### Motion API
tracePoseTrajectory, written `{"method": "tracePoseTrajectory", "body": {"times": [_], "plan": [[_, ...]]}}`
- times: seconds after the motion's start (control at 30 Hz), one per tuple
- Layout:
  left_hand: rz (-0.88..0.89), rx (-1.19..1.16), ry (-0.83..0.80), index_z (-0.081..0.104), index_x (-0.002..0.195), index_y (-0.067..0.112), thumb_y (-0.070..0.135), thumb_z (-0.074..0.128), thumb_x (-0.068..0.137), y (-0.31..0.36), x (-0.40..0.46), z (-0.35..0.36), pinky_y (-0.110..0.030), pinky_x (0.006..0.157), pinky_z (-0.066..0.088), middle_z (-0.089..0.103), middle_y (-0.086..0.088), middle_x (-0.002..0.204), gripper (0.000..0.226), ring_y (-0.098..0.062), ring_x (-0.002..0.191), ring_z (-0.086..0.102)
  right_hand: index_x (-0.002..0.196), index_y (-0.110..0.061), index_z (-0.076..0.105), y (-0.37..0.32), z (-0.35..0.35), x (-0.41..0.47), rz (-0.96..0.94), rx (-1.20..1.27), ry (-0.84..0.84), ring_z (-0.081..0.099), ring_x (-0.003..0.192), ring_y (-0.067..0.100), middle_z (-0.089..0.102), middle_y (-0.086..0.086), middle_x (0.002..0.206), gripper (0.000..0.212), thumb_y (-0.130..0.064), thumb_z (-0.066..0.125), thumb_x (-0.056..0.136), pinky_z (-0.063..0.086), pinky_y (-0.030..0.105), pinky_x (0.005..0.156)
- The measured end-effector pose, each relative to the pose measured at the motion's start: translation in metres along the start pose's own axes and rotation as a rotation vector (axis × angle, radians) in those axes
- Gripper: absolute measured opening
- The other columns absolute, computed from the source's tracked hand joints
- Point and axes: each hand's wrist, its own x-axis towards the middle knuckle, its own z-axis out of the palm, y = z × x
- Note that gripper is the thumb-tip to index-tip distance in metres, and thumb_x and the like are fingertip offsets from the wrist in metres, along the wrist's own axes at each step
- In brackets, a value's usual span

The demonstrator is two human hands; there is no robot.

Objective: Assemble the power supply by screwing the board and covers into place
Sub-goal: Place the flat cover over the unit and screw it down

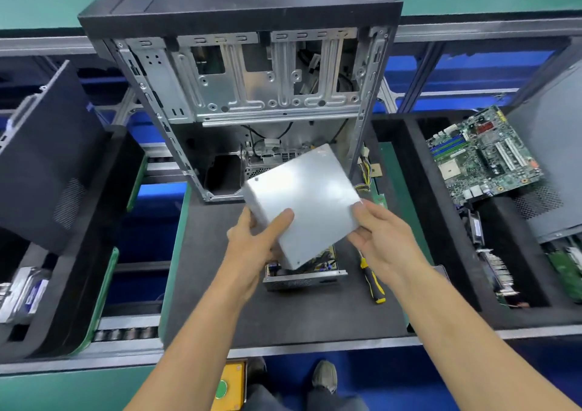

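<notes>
Head view: both hands up on the metal cover [302, 202], left hand [256, 237] gripping its seven o'clock corner, right hand [382, 237] fingers curled on the four o'clock edge. Cover tilted, hovering above the open power supply base [304, 276]. Screwdriver [373, 281] lies at three o'clock. Beyond, the computer case [248, 95]. Risk: lowered crooked, it could pinch wires.

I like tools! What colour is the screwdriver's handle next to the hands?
Yellow and black, seen best in the head view: the screwdriver lies on the dark mat.
</notes>
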Motion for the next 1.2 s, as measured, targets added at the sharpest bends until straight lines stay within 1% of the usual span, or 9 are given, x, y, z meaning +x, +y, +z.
{"method": "tracePoseTrajectory", "body": {"times": [0.1, 0.17, 0.33, 0.43, 0.53, 0.7, 0.93, 1.07, 1.2], "plan": [[-0.067, -0.164, 0.027, 0.064, 0.123, 0.019, 0.036, 0.074, 0.083, -0.001, 0.004, -0.017, -0.036, 0.061, 0.055, 0.073, -0.006, 0.116, 0.044, -0.02, 0.086, 0.073, 0.117, -0.012, 0.069, -0.01, 0.002, -0.008, -0.013, -0.125, -0.204, 0.073, 0.094, 0.03, 0.075, 0.007, 0.099, 0.027, -0.026, 0.063, 0.094, 0.059, 0.034, 0.075], [-0.093, -0.254, 0.038, 0.066, 0.118, 0.016, 0.033, 0.068, 0.087, -0.007, 0.007, -0.038, -0.037, 0.063, 0.058, 0.075, -0.006, 0.113, 0.035, -0.021, 0.087, 0.074, 0.114, -0.017, 0.071, -0.019, -0.003, -0.005, 0.012, -0.304, -0.228, 0.073, 0.089, 0.033, 0.073, 0.009, 0.086, 0.034, -0.041, 0.064, 0.091, 0.06, 0.034, 0.071], [-0.135, -0.506, 0.003, 0.055, 0.14, 0.014, 0.049, 0.07, 0.082, -0.031, 0.006, -0.082, -0.048, 0.076, 0.056, 0.064, -0.018, 0.126, 0.07, -0.037, 0.104, 0.065, 0.117, -0.005, 0.062, -0.005, -0.029, 0.042, 0.044, -0.508, 0.095, 0.07, 0.093, 0.02, 0.069, 0.012, 0.103, 0.023, -0.02, 0.055, 0.101, 0.057, 0.031, 0.086], [-0.226, -0.607, -0.012, 0.054, 0.142, 0.014, 0.057, 0.051, 0.091, -0.043, 0.008, -0.089, -0.045, 0.077, 0.056, 0.062, -0.022, 0.133, 0.067, -0.038, 0.113, 0.065, 0.112, -0.009, 0.058, 0.009, -0.026, 0.076, 0.206, -0.418, 0.104, 0.066, 0.105, 0.024, 0.066, 0.011, 0.11, 0.015, -0.018, 0.054, 0.101, 0.052, 0.034, 0.093], [-0.27, -0.671, 0.009, 0.057, 0.141, 0.015, 0.058, 0.053, 0.088, -0.053, 0.011, -0.09, -0.045, 0.079, 0.058, 0.06, -0.02, 0.137, 0.068, -0.037, 0.121, 0.063, 0.116, -0.01, 0.058, 0.02, -0.016, 0.102, 0.262, -0.388, 0.076, 0.062, 0.109, 0.024, 0.065, 0.01, 0.116, 0.017, -0.019, 0.051, 0.103, 0.048, 0.035, 0.095], [-0.256, -0.696, 0.042, 0.062, 0.134, 0.016, 0.055, 0.066, 0.074, -0.062, 0.014, -0.087, -0.044, 0.079, 0.058, 0.062, -0.019, 0.135, 0.071, -0.037, 0.115, 0.066, 0.099, -0.013, 0.063, 0.034, -0.017, 0.116, 0.214, -0.331, -0.025, 0.066, 0.104, 0.019, 0.073, 0.004, 0.107, 0.016, -0.012, 0.048, 0.104, 0.049, 0.036, 0.096], [-0.175, -0.686, 0.094, 0.06, 0.137, 0.012, 0.047, 0.068, 0.079, -0.075, 0.028, -0.081, -0.057, 0.107, 0.044, 0.064, -0.021, 0.119, 0.068, -0.043, 0.109, 0.063, 0.106, -0.006, 0.064, 0.047, -0.031, 0.116, 0.042, -0.516, -0.095, 0.068, 0.105, 0.027, 0.073, 0.013, 0.104, 0.012, -0.01, 0.056, 0.098, 0.051, 0.039, 0.1], [-0.132, -0.687, 0.088, 0.069, 0.123, 0.024, 0.045, 0.072, 0.076, -0.079, 0.035, -0.079, -0.056, 0.102, 0.048, 0.068, -0.011, 0.116, 0.052, -0.036, 0.103, 0.064, 0.105, -0.012, 0.063, 0.055, -0.044, 0.112, 0.014, -0.515, -0.115, 0.071, 0.097, 0.022, 0.075, 0.004, 0.098, 0.01, -0.013, 0.057, 0.098, 0.055, 0.036, 0.093], [-0.165, -0.649, 0.074, 0.078, 0.107, 0.026, 0.048, 0.072, 0.076, -0.082, 0.039, -0.082, -0.041, 0.08, 0.057, 0.073, -0.003, 0.101, 0.038, -0.024, 0.084, 0.071, 0.1, -0.015, 0.066, 0.05, -0.038, 0.119, 0.043, -0.553, -0.191, 0.069, 0.096, 0.021, 0.075, 0.004, 0.1, 0.006, -0.015, 0.062, 0.096, 0.055, 0.032, 0.089]]}}
